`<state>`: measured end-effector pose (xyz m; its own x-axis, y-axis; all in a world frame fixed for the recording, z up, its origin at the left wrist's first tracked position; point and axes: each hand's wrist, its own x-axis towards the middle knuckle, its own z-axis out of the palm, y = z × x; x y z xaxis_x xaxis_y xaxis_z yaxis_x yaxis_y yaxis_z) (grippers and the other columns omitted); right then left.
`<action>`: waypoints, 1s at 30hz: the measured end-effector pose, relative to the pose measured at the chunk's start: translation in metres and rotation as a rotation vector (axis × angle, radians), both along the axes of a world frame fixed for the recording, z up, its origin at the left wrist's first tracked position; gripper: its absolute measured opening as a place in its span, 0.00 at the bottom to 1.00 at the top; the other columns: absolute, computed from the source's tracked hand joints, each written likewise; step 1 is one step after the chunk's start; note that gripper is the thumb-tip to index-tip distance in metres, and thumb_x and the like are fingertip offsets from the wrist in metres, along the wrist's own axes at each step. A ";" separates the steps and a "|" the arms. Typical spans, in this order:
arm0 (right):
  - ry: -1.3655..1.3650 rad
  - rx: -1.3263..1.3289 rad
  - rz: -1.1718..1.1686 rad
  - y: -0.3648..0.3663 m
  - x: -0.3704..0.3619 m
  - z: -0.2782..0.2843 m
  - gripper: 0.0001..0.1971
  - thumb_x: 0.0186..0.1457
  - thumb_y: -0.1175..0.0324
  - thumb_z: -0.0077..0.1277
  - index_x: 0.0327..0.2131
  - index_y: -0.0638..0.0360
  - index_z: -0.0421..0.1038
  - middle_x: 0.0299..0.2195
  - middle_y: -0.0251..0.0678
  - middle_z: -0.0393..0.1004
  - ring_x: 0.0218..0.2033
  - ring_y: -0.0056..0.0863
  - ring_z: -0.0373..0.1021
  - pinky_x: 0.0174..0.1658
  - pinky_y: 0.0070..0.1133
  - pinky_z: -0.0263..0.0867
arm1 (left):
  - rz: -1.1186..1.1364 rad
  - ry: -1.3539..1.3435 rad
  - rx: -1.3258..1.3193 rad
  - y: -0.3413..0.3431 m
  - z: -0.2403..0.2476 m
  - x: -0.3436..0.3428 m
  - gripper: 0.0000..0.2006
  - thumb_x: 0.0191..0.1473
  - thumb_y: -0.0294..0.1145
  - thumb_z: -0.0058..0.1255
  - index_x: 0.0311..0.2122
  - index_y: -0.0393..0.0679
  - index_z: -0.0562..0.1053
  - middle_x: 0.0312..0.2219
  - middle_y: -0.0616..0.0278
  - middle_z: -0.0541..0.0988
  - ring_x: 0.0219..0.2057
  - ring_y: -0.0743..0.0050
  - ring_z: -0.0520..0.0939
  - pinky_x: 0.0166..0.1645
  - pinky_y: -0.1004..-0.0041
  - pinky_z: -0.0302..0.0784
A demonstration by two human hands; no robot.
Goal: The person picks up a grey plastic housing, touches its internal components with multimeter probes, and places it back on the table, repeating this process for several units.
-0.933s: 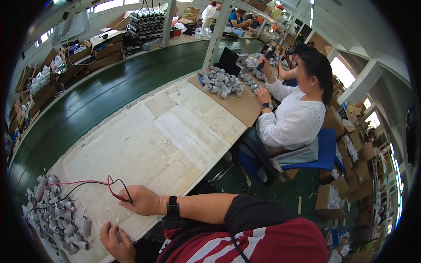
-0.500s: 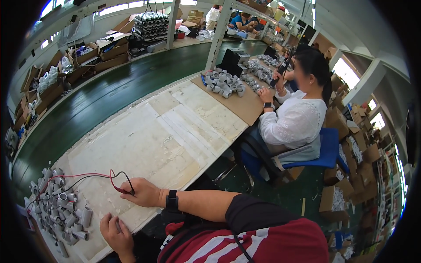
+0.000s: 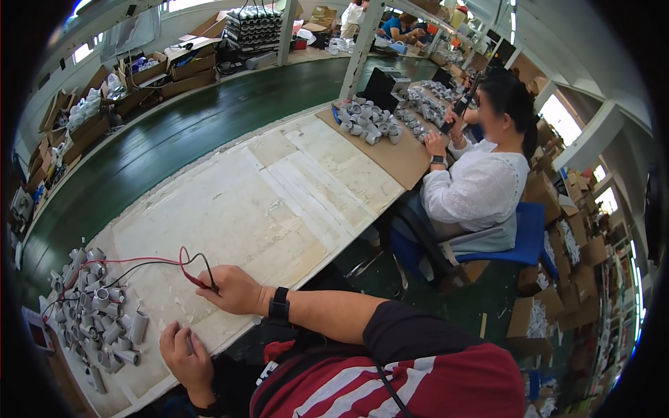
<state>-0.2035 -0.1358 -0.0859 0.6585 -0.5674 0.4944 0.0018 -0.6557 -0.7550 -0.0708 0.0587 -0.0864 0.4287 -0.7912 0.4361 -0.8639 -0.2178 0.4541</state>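
My right hand [image 3: 235, 289] is closed in a pinch over the worn white tabletop, gripping a pair of test leads [image 3: 202, 279]. Their red and black wires arch back to the left. What the lead tips touch is hidden by the fingers. Lower down, at the table's front edge, my left hand [image 3: 187, 359] rests with curled fingers. Something small and grey seems to sit between them, too hidden to name. Just left of that hand lies a heap of short grey cylindrical parts [image 3: 104, 306], with the wires running across it.
A meter-like box with a display [image 3: 38, 331] stands at the far left. Beyond the table runs a green conveyor belt [image 3: 174, 115]. A co-worker in a white top [image 3: 477, 181] sits at the right, beside cardboard [image 3: 376, 150] bearing more grey parts. Several cartons [image 3: 536, 320] line the floor.
The whole view has shifted slightly, moving the scene a little to the right. Both hands keep nearly the same pose, and the leads remain in my right hand.
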 end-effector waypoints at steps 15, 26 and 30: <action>0.019 0.075 -0.032 0.011 0.001 0.010 0.07 0.57 0.73 0.60 0.28 0.63 0.74 0.19 0.38 0.70 0.19 0.25 0.63 0.25 0.24 0.61 | 0.013 -0.031 -0.072 0.007 0.013 0.000 0.08 0.46 0.26 0.59 0.35 0.39 0.78 0.43 0.50 0.79 0.47 0.47 0.78 0.54 0.57 0.73; 0.052 0.257 -0.048 0.006 0.007 -0.001 0.06 0.59 0.72 0.58 0.30 0.63 0.73 0.19 0.33 0.70 0.21 0.17 0.62 0.26 0.21 0.61 | -0.015 -0.022 -0.134 0.006 0.016 0.013 0.09 0.47 0.29 0.59 0.35 0.40 0.78 0.41 0.52 0.79 0.46 0.49 0.79 0.53 0.58 0.74; 0.068 0.347 0.005 0.010 0.012 0.003 0.04 0.61 0.74 0.56 0.33 0.62 0.72 0.23 0.25 0.70 0.23 0.14 0.63 0.27 0.17 0.59 | -0.021 0.051 -0.152 0.012 0.011 0.018 0.10 0.47 0.29 0.60 0.36 0.40 0.78 0.42 0.52 0.79 0.46 0.50 0.79 0.54 0.59 0.73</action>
